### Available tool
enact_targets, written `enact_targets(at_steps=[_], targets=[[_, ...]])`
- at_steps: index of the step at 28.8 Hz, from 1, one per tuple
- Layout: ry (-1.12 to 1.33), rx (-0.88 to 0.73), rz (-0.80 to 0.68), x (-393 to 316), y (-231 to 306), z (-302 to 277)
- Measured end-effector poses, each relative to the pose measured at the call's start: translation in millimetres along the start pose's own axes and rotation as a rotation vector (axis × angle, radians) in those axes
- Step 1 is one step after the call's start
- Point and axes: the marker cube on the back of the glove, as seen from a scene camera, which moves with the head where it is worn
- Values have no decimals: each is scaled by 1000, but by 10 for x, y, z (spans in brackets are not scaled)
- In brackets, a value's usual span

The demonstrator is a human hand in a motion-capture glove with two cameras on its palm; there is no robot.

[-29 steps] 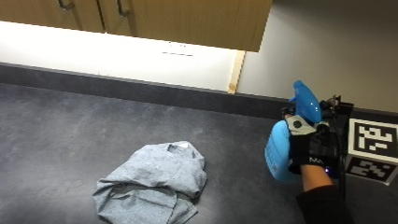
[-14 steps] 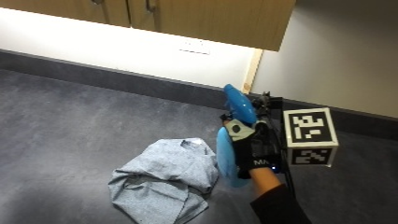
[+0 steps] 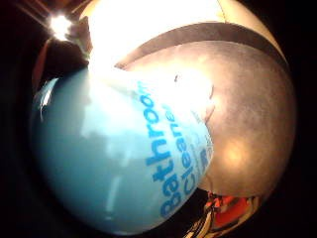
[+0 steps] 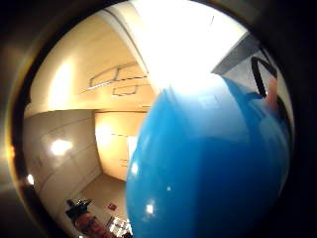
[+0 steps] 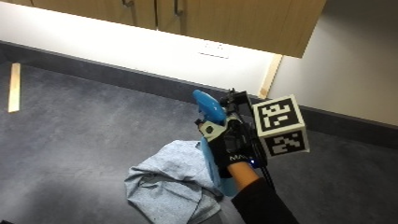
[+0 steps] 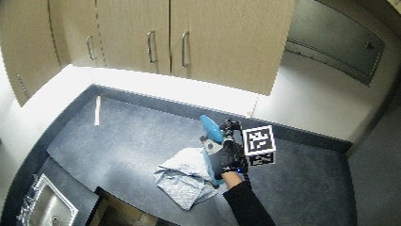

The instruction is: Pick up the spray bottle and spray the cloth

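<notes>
— What sort of place was it?
— A home kitchen: a dark speckled countertop [image 6: 144, 136] ran beneath wooden wall cabinets [image 6: 175, 37] fitted with metal bar handles [image 6: 151, 47].
— Anything else that pointed to it?
— A steel sink [image 6: 47, 209] was set into the counter's corner, and a pale backsplash [image 5: 124, 44] carried a wall socket [image 5: 213, 48].

Lighting: a bright strip under the wall cabinets [image 5: 187, 18] washes the backsplash [image 5: 124, 44] white; the dark counter [image 5: 81, 126] is evenly lit, shadows faint.
Glare: blown-out patches in both palm views; highlights on the spray bottle [image 4: 213, 168].
Distortion: palm views bend strongly toward their dark rims.
Focus: bottle blurred at close range.
</notes>
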Motion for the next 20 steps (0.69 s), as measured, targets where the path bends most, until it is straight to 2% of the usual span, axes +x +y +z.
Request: enact_targets(at_steps=[12, 16, 20], targets=[[587, -245, 429, 576, -156, 509], [690, -296, 584, 697, -133, 629], [694, -336, 780, 838, -71, 699]])
